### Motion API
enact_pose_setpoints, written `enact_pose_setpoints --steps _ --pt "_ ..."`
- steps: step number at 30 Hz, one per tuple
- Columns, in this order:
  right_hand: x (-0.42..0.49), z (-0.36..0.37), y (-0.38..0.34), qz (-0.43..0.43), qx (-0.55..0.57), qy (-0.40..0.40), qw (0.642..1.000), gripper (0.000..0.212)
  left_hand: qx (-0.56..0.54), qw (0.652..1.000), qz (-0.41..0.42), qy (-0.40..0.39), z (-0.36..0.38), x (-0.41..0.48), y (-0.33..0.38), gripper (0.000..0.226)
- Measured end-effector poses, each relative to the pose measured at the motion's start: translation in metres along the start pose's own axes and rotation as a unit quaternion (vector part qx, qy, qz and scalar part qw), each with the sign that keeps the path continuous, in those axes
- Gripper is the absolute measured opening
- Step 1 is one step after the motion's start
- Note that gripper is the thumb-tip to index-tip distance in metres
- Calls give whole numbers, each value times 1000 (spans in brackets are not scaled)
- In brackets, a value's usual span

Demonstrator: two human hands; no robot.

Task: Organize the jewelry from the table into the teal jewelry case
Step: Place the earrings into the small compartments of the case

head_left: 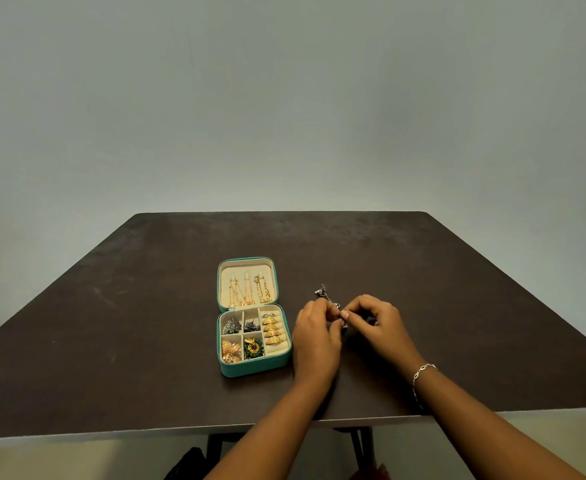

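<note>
Just right of the open teal case (254, 367) on the bench (146, 306), a small silver piece (324, 290) is pinched between the left grip (316, 336) and the right grip (374, 320), both curled closed on it. Most compartments are already filled, and gold chains (250, 293) are hung in the lid. No other loose jewelry is seen, so only stowing this piece is judged to remain.
</note>
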State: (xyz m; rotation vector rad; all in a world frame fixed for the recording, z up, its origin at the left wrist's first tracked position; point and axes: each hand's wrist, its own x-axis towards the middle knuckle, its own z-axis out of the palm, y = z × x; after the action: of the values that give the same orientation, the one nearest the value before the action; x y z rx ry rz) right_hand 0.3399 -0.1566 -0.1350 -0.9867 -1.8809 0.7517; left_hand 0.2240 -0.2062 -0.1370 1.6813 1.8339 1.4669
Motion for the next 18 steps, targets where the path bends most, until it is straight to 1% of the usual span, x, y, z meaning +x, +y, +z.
enact_pose_setpoints --steps 3,5,7,10,14,18 --pt "0 -3 0 -4 48 -21 999 13 -58 998 -4 8 0 0 -2 13" --pt "0 -4 1 -6 66 -24 998 16 -87 996 -12 4 0 1 -3 12" --pt "1 -4 2 -6 72 -23 997 12 -109 994 -23 -7 1 2 -5 10" --pt "2 -5 4 -4 89 -25 996 4 -157 987 -36 -23 -1 5 -7 13" --pt "2 -5 3 -9 113 -64 991 16 -193 979 -46 -44 -4 6 -8 23" --pt "4 -5 2 -3 130 -65 989 7 -210 975 -53 -48 -5 7 -9 20"
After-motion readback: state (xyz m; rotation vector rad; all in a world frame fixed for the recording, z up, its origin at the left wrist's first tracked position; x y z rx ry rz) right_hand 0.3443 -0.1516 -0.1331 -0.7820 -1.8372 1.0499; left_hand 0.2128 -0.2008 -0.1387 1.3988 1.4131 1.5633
